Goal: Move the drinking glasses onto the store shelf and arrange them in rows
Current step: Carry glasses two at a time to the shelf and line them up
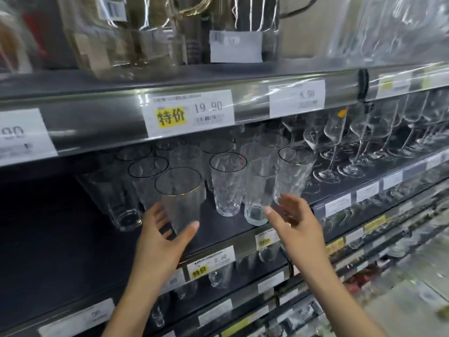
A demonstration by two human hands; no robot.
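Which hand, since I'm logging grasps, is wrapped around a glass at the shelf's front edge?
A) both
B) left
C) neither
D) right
B: the left hand has its thumb and fingers round the gold-rimmed glass, while the right hand reaches with straight, spread fingers and grips nothing.

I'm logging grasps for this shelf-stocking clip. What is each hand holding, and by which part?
The left hand holds the gold-rimmed glass around its lower part. The right hand is open, holding nothing.
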